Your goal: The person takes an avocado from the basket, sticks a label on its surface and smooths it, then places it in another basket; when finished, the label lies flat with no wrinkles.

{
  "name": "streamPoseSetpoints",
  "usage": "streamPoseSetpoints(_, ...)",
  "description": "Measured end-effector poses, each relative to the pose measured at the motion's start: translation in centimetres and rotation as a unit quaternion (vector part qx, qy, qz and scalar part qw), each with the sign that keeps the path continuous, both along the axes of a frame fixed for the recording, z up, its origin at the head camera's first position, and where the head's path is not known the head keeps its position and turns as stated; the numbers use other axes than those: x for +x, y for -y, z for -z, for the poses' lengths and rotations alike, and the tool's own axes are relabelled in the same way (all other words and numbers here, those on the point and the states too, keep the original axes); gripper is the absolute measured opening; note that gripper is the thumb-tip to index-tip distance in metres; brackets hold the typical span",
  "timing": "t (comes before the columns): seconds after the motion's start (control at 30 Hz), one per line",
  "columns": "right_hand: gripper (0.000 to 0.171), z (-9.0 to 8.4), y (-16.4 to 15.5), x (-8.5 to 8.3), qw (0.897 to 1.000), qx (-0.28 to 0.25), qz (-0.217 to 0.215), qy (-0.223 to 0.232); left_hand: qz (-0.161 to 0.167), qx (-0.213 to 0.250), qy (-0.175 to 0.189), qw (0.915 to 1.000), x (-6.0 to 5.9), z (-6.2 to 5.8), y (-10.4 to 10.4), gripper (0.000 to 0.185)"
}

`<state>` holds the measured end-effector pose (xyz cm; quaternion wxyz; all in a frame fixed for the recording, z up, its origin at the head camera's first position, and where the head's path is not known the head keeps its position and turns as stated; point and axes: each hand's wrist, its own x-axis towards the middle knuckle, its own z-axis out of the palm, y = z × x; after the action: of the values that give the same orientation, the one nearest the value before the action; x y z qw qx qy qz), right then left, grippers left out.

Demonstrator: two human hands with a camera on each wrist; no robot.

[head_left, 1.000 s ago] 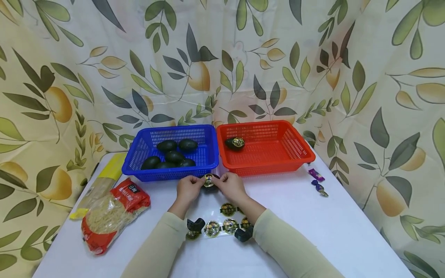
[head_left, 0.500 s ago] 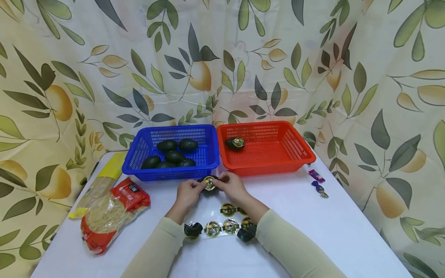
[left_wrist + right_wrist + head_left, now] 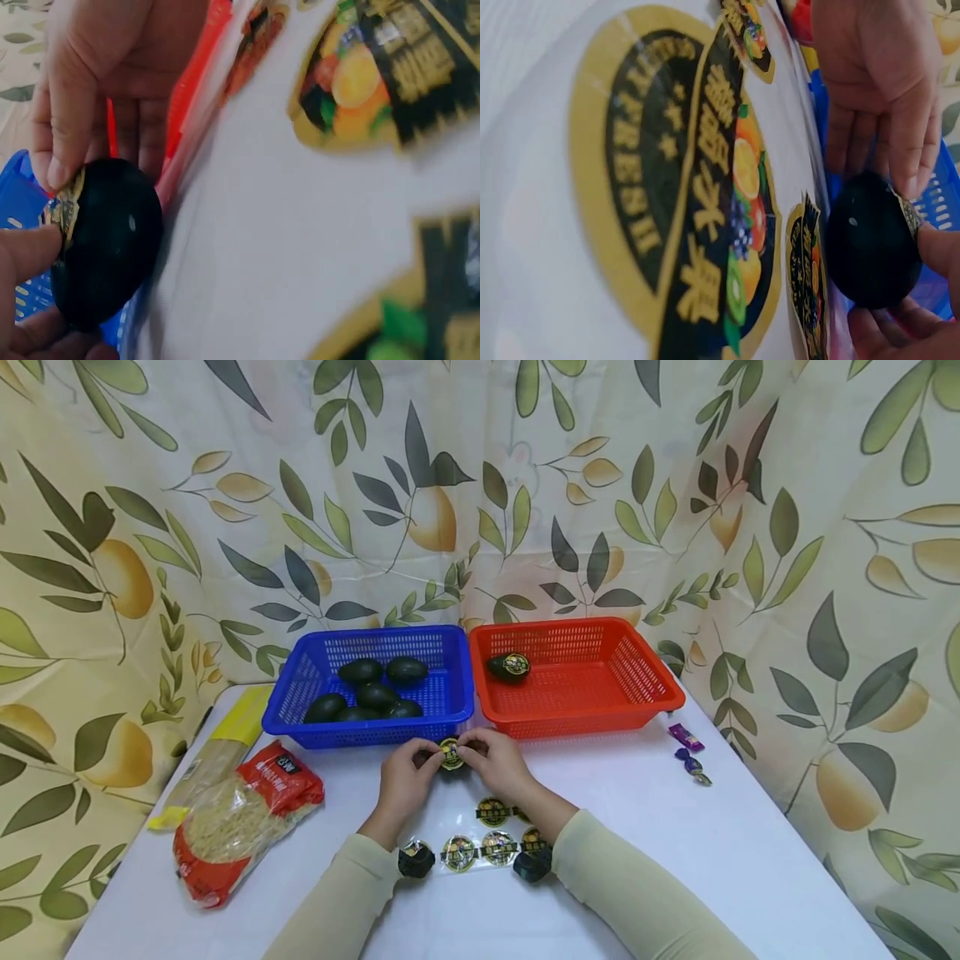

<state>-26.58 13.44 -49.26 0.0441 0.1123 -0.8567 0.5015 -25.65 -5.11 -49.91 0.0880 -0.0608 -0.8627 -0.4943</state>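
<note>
A dark avocado [image 3: 452,771] is held between both hands just in front of the baskets. A round black-and-gold sticker [image 3: 451,752] lies on its upper face. My left hand [image 3: 405,783] grips the avocado from the left, thumb at the sticker's edge. From the other side my right hand [image 3: 497,766] holds it, thumb also at the sticker. In the left wrist view, fingers of both hands surround the avocado [image 3: 116,240]; the sticker shows edge-on there. The right wrist view has the same avocado [image 3: 870,244], the sticker mostly turned away.
A blue basket [image 3: 281,727] holds several avocados; a red basket [image 3: 585,685] beside it holds one stickered avocado [image 3: 509,667]. A sheet of stickers [image 3: 459,853] lies under the forearms. Noodle packs [image 3: 240,827] lie left, wrapped candies [image 3: 690,760] right.
Both hands stay on the avocado in nearly the same place. The thumbs have shifted slightly along the sticker, and the wrists have turned a little.
</note>
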Motion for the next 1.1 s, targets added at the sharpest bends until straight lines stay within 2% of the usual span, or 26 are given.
streamPoseSetpoints(0.17,0.021,-0.1,-0.1,0.1,0.998,0.063,0.005,-0.022,0.035,-0.059,-0.036,0.997,0.0,0.1,0.2,0.027)
streamPoseSetpoints(0.27,0.027,-0.4,-0.4,0.2,0.996,0.092,-0.004,-0.021,0.052,-0.094,-0.037,0.9936,0.0,0.1,0.4,0.037)
streamPoseSetpoints(0.37,0.031,-0.8,-0.7,0.3,0.994,0.103,-0.026,-0.012,0.065,-0.103,-0.03,0.9922,-0.1,0.1,0.6,0.04)
streamPoseSetpoints(0.5,0.037,-1.1,-1.0,0.2,0.992,0.113,-0.048,-0.004,0.078,-0.075,0.004,0.9941,-0.3,-0.2,0.9,0.04)
streamPoseSetpoints(0.63,0.036,-1.3,-1.0,0.0,0.987,0.141,-0.059,-0.04,0.077,-0.032,0.043,0.9956,-0.7,-0.3,1.2,0.033)
streamPoseSetpoints(0.7,0.036,-1.4,-1.1,0.0,0.98,0.166,-0.076,-0.073,0.072,-0.014,0.057,0.9957,-0.9,-0.4,1.2,0.031)
streamPoseSetpoints(0.8,0.036,-1.5,-1.2,0.1,0.965,0.209,-0.108,-0.117,0.064,0.012,0.081,0.9946,-1.0,-0.4,1.1,0.033)
streamPoseSetpoints(0.9,0.037,-1.7,-1.3,0.2,0.957,0.23,-0.133,-0.121,0.049,0.028,0.101,0.9933,-1.1,-0.3,1.1,0.037)
streamPoseSetpoints(0.97,0.038,-1.7,-1.3,0.2,0.958,0.227,-0.139,-0.109,0.041,0.037,0.109,0.9925,-1.1,-0.2,1.1,0.037)
streamPoseSetpoints(1.1,0.037,-1.7,-1.1,0.0,0.966,0.206,-0.132,-0.079,0.037,0.047,0.123,0.9906,-1.1,-0.2,1.1,0.036)
